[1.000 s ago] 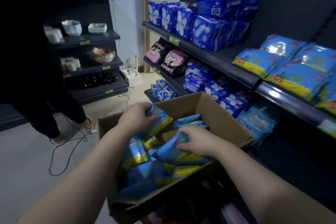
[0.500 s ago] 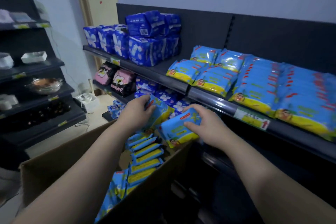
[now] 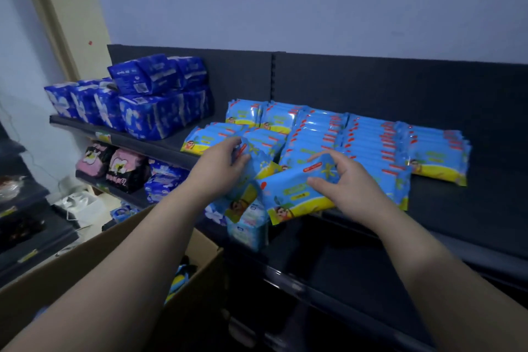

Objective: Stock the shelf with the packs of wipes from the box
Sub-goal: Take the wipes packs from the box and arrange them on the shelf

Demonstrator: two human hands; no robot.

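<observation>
My left hand [image 3: 220, 168] grips a blue-and-yellow pack of wipes [image 3: 245, 197], held tilted just in front of the top shelf. My right hand [image 3: 345, 188] grips a second pack of wipes [image 3: 288, 194] beside it, at the shelf's front edge. Several matching packs [image 3: 371, 146] lie in rows on the dark top shelf [image 3: 468, 208] behind both hands. The cardboard box [image 3: 68, 271] sits low at the left under my left forearm, with a few packs [image 3: 180, 280] showing inside.
Dark blue bundles [image 3: 154, 100] are stacked at the left end of the top shelf. Pink and black packs [image 3: 114, 166] and pale blue packs [image 3: 248, 226] fill the lower shelves. Another dark rack [image 3: 23, 226] stands at the far left.
Both hands have lifted a pack each out of the box and carried them up and forward to the top shelf. My view has swung from the box to the shelf.
</observation>
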